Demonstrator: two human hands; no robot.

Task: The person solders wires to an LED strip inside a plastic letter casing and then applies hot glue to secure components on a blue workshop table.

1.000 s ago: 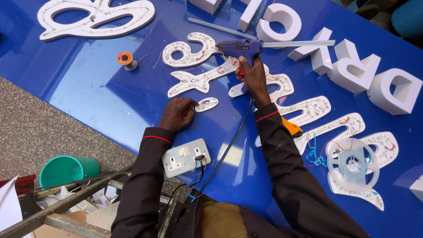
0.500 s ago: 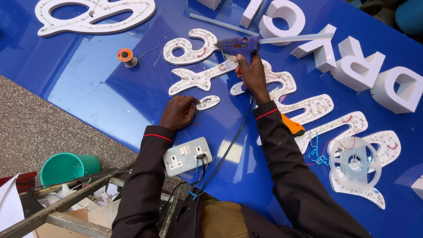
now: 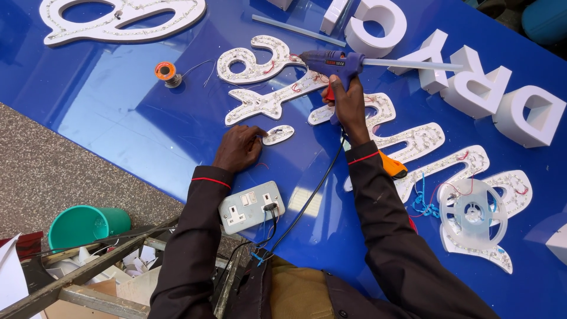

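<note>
A glossy blue worktop fills most of the frame, running from the upper left to the lower right. Raised white block letters stand along the upper right edge, and one large flat white letter plate lies at the upper left. Flat white cut-out letters studded with small lights and red wires lie across the centre; more of them extend towards the right. A clear plastic reel rests on the cut-outs at the right, beside a tangle of blue wire. A green bucket stands at the lower left, off the worktop, near metal bars. A grey double wall socket lies on the worktop at lower centre, with a black plug and cable leading up to the right hand.

The right hand, upper centre, is clenched around the grip of a blue glue gun, whose nozzle points left over the cut-out letters; a clear glue stick projects from its rear towards the right. The left hand, centre, lies loosely curled on the worktop, its fingertips touching a small oval white cut-out piece. An orange solder spool sits at the upper left of centre.
</note>
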